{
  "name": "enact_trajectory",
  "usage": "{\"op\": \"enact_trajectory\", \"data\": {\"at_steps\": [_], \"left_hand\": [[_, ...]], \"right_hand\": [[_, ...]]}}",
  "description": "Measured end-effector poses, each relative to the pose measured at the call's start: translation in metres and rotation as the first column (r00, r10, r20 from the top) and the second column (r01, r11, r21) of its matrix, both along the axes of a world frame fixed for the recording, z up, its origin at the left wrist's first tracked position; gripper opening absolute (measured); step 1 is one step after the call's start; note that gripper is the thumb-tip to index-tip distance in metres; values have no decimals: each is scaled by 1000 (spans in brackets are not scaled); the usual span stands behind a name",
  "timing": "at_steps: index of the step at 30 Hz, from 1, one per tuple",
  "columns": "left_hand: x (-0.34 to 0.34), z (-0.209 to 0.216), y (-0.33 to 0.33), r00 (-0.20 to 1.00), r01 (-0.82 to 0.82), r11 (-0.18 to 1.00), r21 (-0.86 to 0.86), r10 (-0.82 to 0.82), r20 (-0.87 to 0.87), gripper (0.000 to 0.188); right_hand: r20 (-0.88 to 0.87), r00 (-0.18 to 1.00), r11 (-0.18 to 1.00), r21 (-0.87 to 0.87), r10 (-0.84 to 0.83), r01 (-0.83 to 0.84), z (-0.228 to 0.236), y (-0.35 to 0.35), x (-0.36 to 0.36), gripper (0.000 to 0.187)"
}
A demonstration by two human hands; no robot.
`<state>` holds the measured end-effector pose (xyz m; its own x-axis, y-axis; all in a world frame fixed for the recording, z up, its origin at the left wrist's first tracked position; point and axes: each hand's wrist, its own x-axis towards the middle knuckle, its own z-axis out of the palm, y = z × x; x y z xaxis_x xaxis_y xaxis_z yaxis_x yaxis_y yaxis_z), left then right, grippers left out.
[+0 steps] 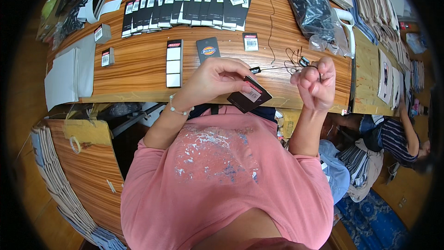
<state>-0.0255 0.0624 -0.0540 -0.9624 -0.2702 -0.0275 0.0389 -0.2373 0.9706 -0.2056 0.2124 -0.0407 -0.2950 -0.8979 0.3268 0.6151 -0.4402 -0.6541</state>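
Note:
My left hand (217, 79) pinches a black hang tag (241, 100) with a red-topped white barcode label, tilted above the table's near edge. A thin black cord (273, 67) with a small black plastic seal runs from the tag's top to my right hand (318, 85), whose curled fingers grip it. More looped cords with seals (303, 61) lie beside that hand. Close to my left hand are a dark grey tag (208, 48), a long strip of labels (174, 67) and a small labelled card (250, 42).
A row of strung black tags (185, 7) spans the table's back. Sticker stacks (102, 33) and white sheets (64, 76) are at left. A plastic bag of black cords (311, 11), a white handled tool (347, 30) and folded garments (365, 4) stand right. Another person (397, 134) is far right.

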Motion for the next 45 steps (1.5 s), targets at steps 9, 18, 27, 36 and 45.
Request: {"op": "enact_trajectory", "data": {"at_steps": [9, 18, 27, 36, 45], "left_hand": [[4, 5, -8, 979, -188, 972, -139, 174, -106, 17], [4, 13, -11, 877, -481, 846, -229, 469, -108, 19], [-1, 16, -8, 822, -569, 757, -323, 534, -198, 21], [-3, 17, -6, 824, -567, 759, -320, 526, -210, 19], [-4, 19, -2, 839, -543, 778, -315, 510, -188, 18]], "right_hand": [[-203, 937, 957, -119, -285, 265, 17, -30, 11, 13], [-630, 735, 819, 269, -248, 507, 38, -30, 43, 27], [-715, 651, 801, 221, -255, 556, 16, -36, 58, 25], [-881, 378, 790, 9, -284, 613, 6, -54, 64, 18], [-883, 367, 779, 3, -292, 627, 4, -59, 62, 17]]}}
